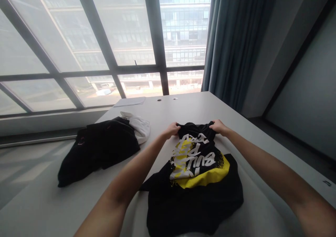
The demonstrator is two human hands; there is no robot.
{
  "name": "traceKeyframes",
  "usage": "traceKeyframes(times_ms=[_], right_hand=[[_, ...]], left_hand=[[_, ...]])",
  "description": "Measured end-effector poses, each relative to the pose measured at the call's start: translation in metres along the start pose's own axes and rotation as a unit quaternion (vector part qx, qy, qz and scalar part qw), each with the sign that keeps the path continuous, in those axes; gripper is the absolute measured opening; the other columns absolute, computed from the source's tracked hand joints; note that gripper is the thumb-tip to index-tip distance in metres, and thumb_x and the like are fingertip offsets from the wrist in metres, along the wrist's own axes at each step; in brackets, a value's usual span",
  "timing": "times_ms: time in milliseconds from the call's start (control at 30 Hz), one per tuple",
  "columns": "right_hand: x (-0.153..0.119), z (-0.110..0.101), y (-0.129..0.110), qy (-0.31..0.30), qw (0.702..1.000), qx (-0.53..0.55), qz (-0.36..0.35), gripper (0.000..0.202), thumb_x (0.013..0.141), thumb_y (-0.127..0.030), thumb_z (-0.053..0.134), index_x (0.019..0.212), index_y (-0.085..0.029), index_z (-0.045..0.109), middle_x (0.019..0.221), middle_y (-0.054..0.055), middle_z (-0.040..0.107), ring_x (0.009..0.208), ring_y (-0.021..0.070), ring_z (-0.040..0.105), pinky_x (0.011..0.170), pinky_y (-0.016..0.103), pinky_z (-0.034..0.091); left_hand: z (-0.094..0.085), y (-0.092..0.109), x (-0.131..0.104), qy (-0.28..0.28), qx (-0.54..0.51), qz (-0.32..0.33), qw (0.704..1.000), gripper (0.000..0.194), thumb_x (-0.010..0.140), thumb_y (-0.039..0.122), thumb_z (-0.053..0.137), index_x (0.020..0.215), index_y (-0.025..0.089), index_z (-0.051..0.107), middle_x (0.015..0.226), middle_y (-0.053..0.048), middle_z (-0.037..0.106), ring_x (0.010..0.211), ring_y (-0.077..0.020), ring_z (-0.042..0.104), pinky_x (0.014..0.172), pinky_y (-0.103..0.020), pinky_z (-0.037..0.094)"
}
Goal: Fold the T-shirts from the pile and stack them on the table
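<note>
A black T-shirt (194, 202) with a yellow and white lettered print lies spread on the white table, its near part reaching the bottom of the view. The letters appear upside down. At its far end my left hand (172, 129) pinches one corner of the black cloth, while my right hand (219, 126) grips the opposite corner. Between both hands the far edge is drawn out and slightly bunched. Creases run through the printed area.
Left of the shirt, a black garment (99, 146) lies heaped on the table (257, 153), with a white cloth (141, 126) beside it. Paper sheets (130, 101) rest at the far edge. Beyond stand large windows and a blue-grey curtain (231, 48).
</note>
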State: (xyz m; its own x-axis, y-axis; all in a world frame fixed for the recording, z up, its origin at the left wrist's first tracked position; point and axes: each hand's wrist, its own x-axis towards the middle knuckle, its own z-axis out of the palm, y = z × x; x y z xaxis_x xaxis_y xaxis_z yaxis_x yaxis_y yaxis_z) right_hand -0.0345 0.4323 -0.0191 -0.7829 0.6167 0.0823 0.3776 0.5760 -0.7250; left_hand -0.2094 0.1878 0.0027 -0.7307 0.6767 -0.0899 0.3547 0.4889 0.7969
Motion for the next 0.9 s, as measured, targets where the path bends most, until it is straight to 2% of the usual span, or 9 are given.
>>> traceKeyframes(times_ms=[100, 200, 333, 400, 467, 567, 667, 800, 900], right_hand=[[0.029, -0.026, -0.012, 0.007, 0.997, 0.078, 0.015, 0.022, 0.081, -0.027, 0.07, 0.098, -0.014, 0.065, 0.081, 0.009, 0.073, 0.069, 0.0199, 0.069, 0.057, 0.029, 0.057], [0.07, -0.065, -0.031, 0.033, 0.986, 0.16, -0.04, 0.02, 0.08, -0.024, 0.07, 0.097, -0.015, 0.064, 0.084, 0.007, 0.071, 0.072, 0.019, 0.067, 0.063, 0.031, 0.058], [0.132, -0.109, -0.058, 0.227, 0.961, 0.082, -0.138, 0.019, 0.086, -0.025, 0.065, 0.101, -0.014, 0.063, 0.093, 0.008, 0.066, 0.089, 0.022, 0.064, 0.086, 0.041, 0.055], [0.153, -0.112, -0.066, 0.299, 0.946, 0.003, -0.124, 0.031, 0.087, -0.028, 0.064, 0.114, -0.012, 0.061, 0.109, 0.013, 0.062, 0.105, 0.0271, 0.061, 0.1, 0.048, 0.049], [0.159, -0.1, -0.066, 0.3, 0.946, -0.065, -0.1, 0.044, 0.086, -0.03, 0.066, 0.124, -0.011, 0.058, 0.123, 0.019, 0.056, 0.119, 0.0325, 0.055, 0.109, 0.051, 0.041], [0.135, -0.062, -0.051, 0.248, 0.954, -0.129, -0.111, 0.053, 0.082, -0.028, 0.065, 0.131, -0.01, 0.057, 0.131, 0.022, 0.051, 0.128, 0.0381, 0.048, 0.113, 0.053, 0.037], [0.081, -0.031, -0.026, 0.164, 0.957, -0.154, -0.182, 0.05, 0.083, -0.028, 0.062, 0.13, -0.013, 0.061, 0.128, 0.019, 0.055, 0.126, 0.0374, 0.049, 0.111, 0.051, 0.04], [-0.004, -0.032, 0.0, -0.026, 0.953, -0.129, -0.273, 0.024, 0.091, -0.034, 0.056, 0.096, -0.022, 0.075, 0.107, 0.012, 0.065, 0.107, 0.0293, 0.06, 0.103, 0.043, 0.047], [-0.056, -0.042, 0.006, -0.164, 0.932, -0.13, -0.295, 0.031, 0.093, -0.047, 0.059, 0.107, -0.026, 0.077, 0.118, 0.01, 0.066, 0.114, 0.0293, 0.059, 0.105, 0.043, 0.046]], left_hand=[[-0.03, 0.016, 0.029, 0.013, -0.076, 0.02, 0.997, 0.014, 0.093, 0.023, 0.058, 0.103, 0.013, 0.06, 0.078, -0.005, 0.069, 0.069, -0.0166, 0.069, 0.067, -0.03, 0.06], [-0.077, 0.04, 0.064, 0.052, -0.125, 0.058, 0.989, 0.019, 0.096, 0.021, 0.056, 0.114, 0.014, 0.057, 0.085, -0.006, 0.068, 0.075, -0.0156, 0.068, 0.073, -0.031, 0.06], [-0.13, 0.07, 0.107, 0.178, -0.116, 0.171, 0.962, 0.03, 0.093, 0.017, 0.06, 0.123, 0.014, 0.058, 0.107, -0.01, 0.065, 0.096, -0.0202, 0.064, 0.091, -0.041, 0.056], [-0.139, 0.077, 0.118, 0.241, -0.047, 0.194, 0.95, 0.05, 0.086, 0.015, 0.068, 0.134, 0.014, 0.053, 0.123, -0.014, 0.058, 0.113, -0.0271, 0.059, 0.101, -0.05, 0.049], [-0.134, 0.073, 0.119, 0.275, 0.036, 0.192, 0.941, 0.071, 0.08, 0.014, 0.074, 0.144, 0.017, 0.045, 0.137, -0.017, 0.048, 0.128, -0.0341, 0.049, 0.11, -0.057, 0.04], [-0.109, 0.047, 0.095, 0.241, 0.134, 0.229, 0.934, 0.072, 0.081, 0.019, 0.072, 0.147, 0.02, 0.044, 0.141, -0.015, 0.045, 0.134, -0.0361, 0.045, 0.114, -0.06, 0.034], [-0.084, 0.006, 0.043, 0.045, 0.193, 0.284, 0.938, 0.055, 0.087, 0.03, 0.068, 0.139, 0.019, 0.055, 0.13, -0.012, 0.058, 0.126, -0.0313, 0.055, 0.114, -0.05, 0.04], [-0.065, -0.043, -0.042, -0.154, 0.172, 0.331, 0.915, 0.062, 0.092, 0.045, 0.068, 0.149, 0.03, 0.049, 0.148, -0.009, 0.051, 0.134, -0.0285, 0.052, 0.115, -0.041, 0.042], [-0.054, -0.068, -0.083, -0.183, 0.212, 0.353, 0.893, 0.076, 0.081, 0.049, 0.081, 0.149, 0.037, 0.05, 0.161, -0.007, 0.037, 0.149, -0.0351, 0.034, 0.12, -0.049, 0.034]])
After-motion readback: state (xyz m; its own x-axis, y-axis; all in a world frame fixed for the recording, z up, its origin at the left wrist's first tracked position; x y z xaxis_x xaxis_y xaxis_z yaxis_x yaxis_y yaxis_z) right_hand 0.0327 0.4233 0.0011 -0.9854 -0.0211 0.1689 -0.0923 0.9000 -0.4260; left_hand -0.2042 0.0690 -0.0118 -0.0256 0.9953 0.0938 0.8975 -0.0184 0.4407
